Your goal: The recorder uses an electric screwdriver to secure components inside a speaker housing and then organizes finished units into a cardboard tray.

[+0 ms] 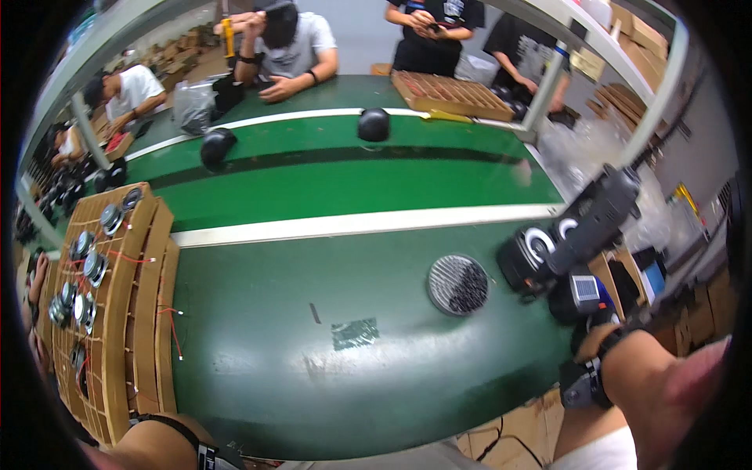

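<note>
At the right edge of the bench, my right hand [593, 338] is beside a black device with a pale rectangular panel [584, 288]. Its fingers are hidden, so whether it grips anything cannot be told. Just beyond stands a black housing with white-ringed round parts [540, 244]. A round dish of small black pieces, perhaps screws [459, 285], lies to its left on the green bench top [258, 329]. My left forearm comes in at the lower left with a black strap round it; the left hand does not show.
Stacked cardboard trays [145, 313] at the left hold several round speakers [95, 266] with red wires. Past a white rail [360, 225] runs a green belt [376, 184] carrying black domed shells [374, 124]. Several people work beyond. A cardboard box [619, 274] and plastic bags stand right.
</note>
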### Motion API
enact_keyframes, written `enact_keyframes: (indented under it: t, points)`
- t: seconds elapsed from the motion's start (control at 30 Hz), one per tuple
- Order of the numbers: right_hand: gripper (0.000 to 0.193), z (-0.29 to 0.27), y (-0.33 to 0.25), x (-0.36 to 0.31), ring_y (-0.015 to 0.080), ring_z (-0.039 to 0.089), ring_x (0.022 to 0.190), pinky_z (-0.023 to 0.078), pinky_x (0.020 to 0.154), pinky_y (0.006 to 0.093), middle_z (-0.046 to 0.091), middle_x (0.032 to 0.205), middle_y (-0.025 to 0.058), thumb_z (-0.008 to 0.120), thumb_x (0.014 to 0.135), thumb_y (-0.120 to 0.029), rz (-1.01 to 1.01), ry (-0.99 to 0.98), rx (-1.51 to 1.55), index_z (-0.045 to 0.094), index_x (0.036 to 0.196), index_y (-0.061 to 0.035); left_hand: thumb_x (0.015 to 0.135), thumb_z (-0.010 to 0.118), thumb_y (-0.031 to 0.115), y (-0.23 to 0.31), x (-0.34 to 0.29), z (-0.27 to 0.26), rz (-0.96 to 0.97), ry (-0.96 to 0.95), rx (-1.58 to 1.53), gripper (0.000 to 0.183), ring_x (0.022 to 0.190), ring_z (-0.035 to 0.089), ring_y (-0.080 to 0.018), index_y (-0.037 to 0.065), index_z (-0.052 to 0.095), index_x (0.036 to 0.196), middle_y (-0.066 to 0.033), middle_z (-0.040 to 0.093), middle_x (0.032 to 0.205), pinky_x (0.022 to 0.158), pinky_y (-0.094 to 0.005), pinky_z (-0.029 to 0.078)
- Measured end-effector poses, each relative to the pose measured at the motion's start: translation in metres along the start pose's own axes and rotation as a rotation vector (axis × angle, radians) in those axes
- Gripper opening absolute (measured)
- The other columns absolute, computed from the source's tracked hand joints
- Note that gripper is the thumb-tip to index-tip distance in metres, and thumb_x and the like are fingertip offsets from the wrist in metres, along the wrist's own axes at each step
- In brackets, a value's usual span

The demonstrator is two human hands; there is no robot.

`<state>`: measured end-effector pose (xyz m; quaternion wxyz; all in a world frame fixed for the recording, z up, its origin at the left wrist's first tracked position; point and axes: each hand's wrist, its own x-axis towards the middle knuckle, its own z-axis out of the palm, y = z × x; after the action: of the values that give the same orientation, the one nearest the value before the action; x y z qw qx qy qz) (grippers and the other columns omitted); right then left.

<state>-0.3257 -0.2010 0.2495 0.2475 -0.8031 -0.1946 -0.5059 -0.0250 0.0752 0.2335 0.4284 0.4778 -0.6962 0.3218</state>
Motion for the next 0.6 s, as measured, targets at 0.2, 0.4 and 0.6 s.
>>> enact_keyframes:
  t: [0.2,0.4,0.6]
  points:
    - [0.056,-0.019,-0.033,-0.002,0.0281,0.056,0.098,0.052,0.063,0.0432,0.054,0.108,0.0143,0.071,0.091,-0.036,0.029,0.024,-0.182,0.044,0.136,-0.0158,0.103,0.051,0.033,-0.019,0.017,0.031,0.077,0.068,-0.107,0.048,0.099,0.057,-0.0248,0.01,0.038,0.142,-0.0166,0.06,0.118,0.078,-0.0345,0.048]
    - [0.053,-0.014,-0.042,-0.023,0.0269,0.055,0.095,0.051,0.063,0.042,0.054,0.105,0.0135,0.07,0.09,-0.034,0.126,0.041,-0.214,0.045,0.133,-0.0147,0.102,0.05,0.031,-0.018,0.002,0.049,0.028,0.047,-0.151,0.044,0.098,0.057,-0.0254,0.008,0.04,0.138,-0.0172,0.06,0.116,0.079,-0.0348,0.048]
    - [0.05,-0.009,-0.039,-0.033,0.0257,0.054,0.092,0.05,0.063,0.0408,0.053,0.102,0.0128,0.07,0.09,-0.032,0.189,0.056,-0.17,0.047,0.13,-0.0137,0.102,0.05,0.029,-0.007,-0.008,0.046,-0.042,0.01,-0.112,0.04,0.097,0.058,-0.026,0.007,0.042,0.134,-0.0177,0.061,0.114,0.079,-0.035,0.048]
